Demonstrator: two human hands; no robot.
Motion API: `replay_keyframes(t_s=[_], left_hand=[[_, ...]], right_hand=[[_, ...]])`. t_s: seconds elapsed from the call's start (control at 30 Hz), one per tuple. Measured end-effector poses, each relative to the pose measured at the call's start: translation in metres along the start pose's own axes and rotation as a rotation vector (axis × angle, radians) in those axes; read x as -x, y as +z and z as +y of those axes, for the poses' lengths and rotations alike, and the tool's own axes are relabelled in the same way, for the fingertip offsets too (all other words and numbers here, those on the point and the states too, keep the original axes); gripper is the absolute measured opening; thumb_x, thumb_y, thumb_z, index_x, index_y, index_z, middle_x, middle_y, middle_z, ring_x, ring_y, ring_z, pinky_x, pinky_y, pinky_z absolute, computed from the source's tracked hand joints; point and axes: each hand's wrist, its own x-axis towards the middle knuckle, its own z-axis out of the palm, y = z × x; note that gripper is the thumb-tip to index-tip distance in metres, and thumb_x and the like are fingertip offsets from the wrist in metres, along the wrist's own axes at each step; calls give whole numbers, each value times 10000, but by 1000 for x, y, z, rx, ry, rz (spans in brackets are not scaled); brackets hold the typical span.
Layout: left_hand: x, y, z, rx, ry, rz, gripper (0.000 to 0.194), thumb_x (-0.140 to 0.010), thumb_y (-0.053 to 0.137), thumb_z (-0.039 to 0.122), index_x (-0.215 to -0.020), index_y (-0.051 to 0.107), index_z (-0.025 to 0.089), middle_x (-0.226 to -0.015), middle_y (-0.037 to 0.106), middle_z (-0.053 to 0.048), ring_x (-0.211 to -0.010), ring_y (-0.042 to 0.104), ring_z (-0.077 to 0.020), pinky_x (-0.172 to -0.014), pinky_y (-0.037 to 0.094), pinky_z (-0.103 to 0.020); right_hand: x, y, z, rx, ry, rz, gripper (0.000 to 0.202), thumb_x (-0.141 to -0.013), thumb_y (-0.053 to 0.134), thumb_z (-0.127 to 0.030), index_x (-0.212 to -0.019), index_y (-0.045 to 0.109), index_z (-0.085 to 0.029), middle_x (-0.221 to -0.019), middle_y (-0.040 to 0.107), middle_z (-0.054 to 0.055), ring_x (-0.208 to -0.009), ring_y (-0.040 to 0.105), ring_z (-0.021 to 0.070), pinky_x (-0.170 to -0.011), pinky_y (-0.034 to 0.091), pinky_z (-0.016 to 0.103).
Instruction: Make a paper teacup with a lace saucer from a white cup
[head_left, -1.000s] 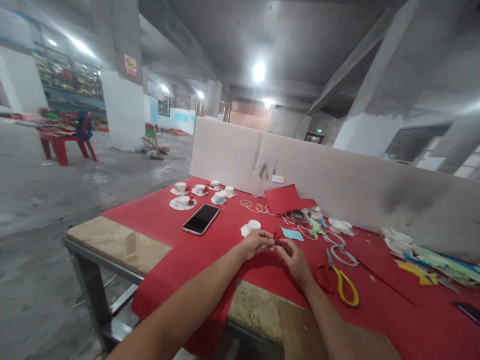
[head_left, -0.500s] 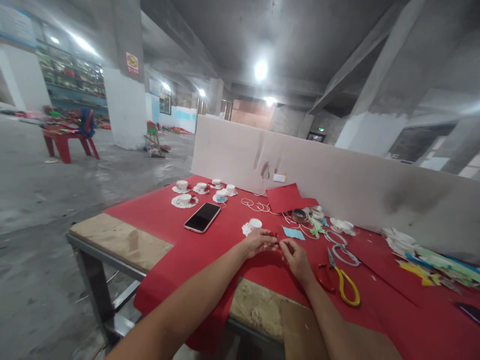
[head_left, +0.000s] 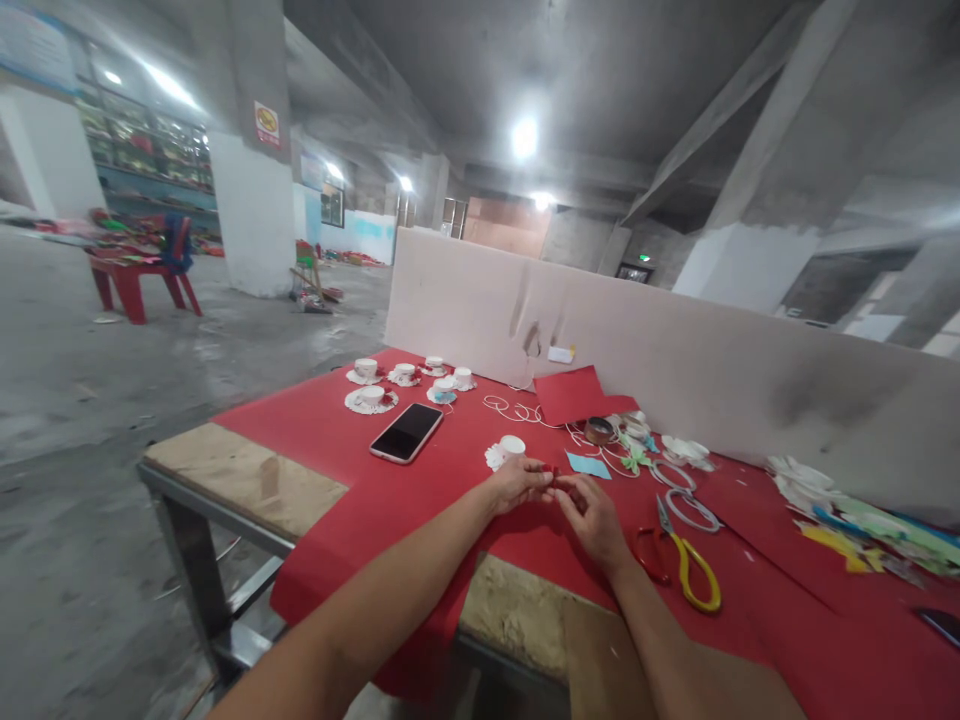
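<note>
Over the red sheet (head_left: 442,490) on the table, my left hand (head_left: 519,484) pinches a small red piece (head_left: 553,474), too small to tell its kind. My right hand (head_left: 591,512) meets it from the right, fingertips closed on the same piece. Just beyond my left hand stands a white cup on a lacy white saucer (head_left: 495,457). A light blue paper piece (head_left: 588,466) lies past my right fingertips. To the right of my right hand rest scissors (head_left: 686,560) with one yellow and one red handle.
Several white cups on saucers (head_left: 373,398) stand at the back left, near a phone (head_left: 406,433). Brown tape (head_left: 598,431), white cord (head_left: 517,408) and a grey ring pair (head_left: 690,508) lie at the back right. A pale board (head_left: 645,340) stands behind.
My right fingers have shifted slightly up and left around the small red piece, and the hand has turned a little. My left hand stays almost in place.
</note>
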Motion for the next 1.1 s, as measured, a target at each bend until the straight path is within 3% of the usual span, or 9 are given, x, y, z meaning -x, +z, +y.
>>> replay_keyframes(t_s=[0.2,0.4,0.63,0.73,0.83,0.93,1.1], left_hand=[[-2,1,-3,-16,27,22,283,-569,778,249,-736,629,78,-632,613,-22,-557,573,-98,-608,466,-238],[1,3,-4,-90,-2,55,353,-551,781,317,-778,642,85,-620,606,-24,-570,557,-98,-574,436,-222],[3,4,-5,-94,-17,10,364,-601,751,318,-870,635,101,-642,611,-14,-556,549,-89,-581,433,-230],[0,6,-7,-184,57,112,372,-612,738,320,-895,606,117,-565,588,18,-476,521,-86,-517,403,-222],[-1,10,-8,-323,168,224,294,-625,715,360,-729,589,115,-482,552,28,-421,489,-86,-466,363,-212],[-1,14,-9,-338,147,160,302,-611,710,387,-655,584,116,-503,576,11,-449,513,-96,-494,394,-223],[0,15,-10,-290,89,103,333,-588,713,407,-693,618,105,-528,599,-5,-512,558,-124,-542,438,-249]], right_hand=[[1,5,4,54,-44,8,195,-856,485,-307,-957,596,-182,-840,584,59,-639,540,152,-612,459,277],[2,6,7,123,-79,52,155,-866,443,-244,-869,589,-192,-815,599,60,-754,570,184,-699,457,299],[3,7,4,134,-77,23,174,-853,426,-241,-825,593,-200,-758,601,46,-677,560,169,-636,447,278],[3,10,8,174,-72,41,161,-846,427,-242,-811,577,-195,-748,594,41,-652,553,159,-623,442,272],[3,11,13,220,-55,82,158,-858,413,-246,-828,557,-189,-765,587,50,-687,557,171,-649,441,286],[2,9,15,219,-51,98,163,-873,407,-258,-841,550,-186,-782,585,59,-736,562,183,-686,445,302],[2,6,15,198,-76,84,173,-886,392,-242,-858,552,-184,-815,585,67,-779,564,189,-709,454,310]])
